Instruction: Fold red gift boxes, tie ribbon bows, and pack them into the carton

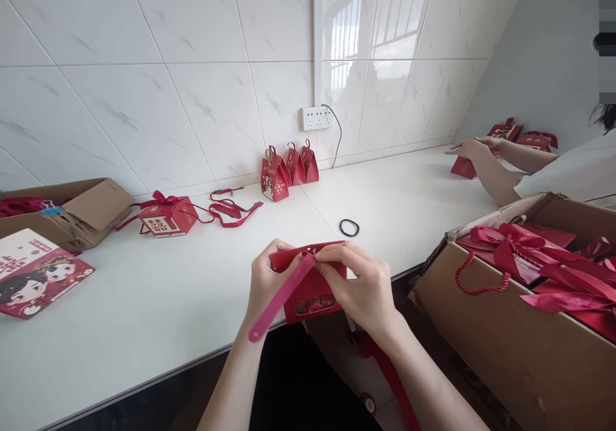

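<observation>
Over the near edge of the white table point(158, 303) I hold a small red gift box point(312, 296) with both hands. My left hand point(267, 277) grips its left side, fingers curled round the top edge. My right hand point(360, 283) pinches the top of the box where a red ribbon point(279, 299) comes out; the ribbon slants down to the left across the box. A second strip of ribbon point(392, 380) hangs below my right wrist.
A black hair band point(349, 228) lies just beyond the box. Three finished red boxes point(289, 168) stand by the wall under a socket point(317, 117). A ribboned box point(166, 218), loose ribbons point(233, 210), an open carton point(72, 210) and printed flat cards point(33, 277) lie left. A carton of red ribbons point(529, 328) is right. Another person's hands point(474, 152) handle red boxes at far right.
</observation>
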`<state>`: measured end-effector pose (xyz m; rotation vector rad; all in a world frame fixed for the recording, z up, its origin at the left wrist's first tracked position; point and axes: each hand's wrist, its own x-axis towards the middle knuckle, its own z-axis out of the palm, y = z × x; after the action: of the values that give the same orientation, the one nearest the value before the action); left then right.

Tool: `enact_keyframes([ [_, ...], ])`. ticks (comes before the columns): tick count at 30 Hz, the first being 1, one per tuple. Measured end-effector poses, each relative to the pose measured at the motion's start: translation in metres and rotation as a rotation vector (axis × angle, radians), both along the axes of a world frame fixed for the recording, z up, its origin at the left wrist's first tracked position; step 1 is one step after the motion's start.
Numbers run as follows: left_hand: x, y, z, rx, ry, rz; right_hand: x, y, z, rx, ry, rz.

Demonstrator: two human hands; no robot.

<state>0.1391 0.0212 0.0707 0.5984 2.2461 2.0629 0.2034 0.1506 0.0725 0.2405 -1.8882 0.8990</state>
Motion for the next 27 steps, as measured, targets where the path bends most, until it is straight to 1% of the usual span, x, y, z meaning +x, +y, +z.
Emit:
enact_keyframes([
  [6,0.0,0.001,-0.003,-0.004,0.037,0.027,0.0,-0.002,-0.002,0.089,0.033,-0.022],
  [10,0.003,0.001,-0.002,0.043,-0.01,-0.011,0.0,-0.004,-0.002,0.111,0.023,-0.058],
  [13,0.003,0.001,-0.002,0.058,-0.041,-0.024,0.001,-0.003,-0.002,0.119,0.006,-0.075],
  [20,0.001,-0.001,-0.003,0.055,-0.03,-0.027,0.0,-0.003,0.0,0.133,0.008,-0.072],
  [24,0.001,-0.002,-0.003,0.044,0.011,-0.036,0.0,-0.007,-0.001,0.118,0.015,-0.106],
  [27,0.0,-0.003,-0.004,0.054,0.043,-0.083,0.002,-0.011,0.0,0.102,-0.027,-0.155],
])
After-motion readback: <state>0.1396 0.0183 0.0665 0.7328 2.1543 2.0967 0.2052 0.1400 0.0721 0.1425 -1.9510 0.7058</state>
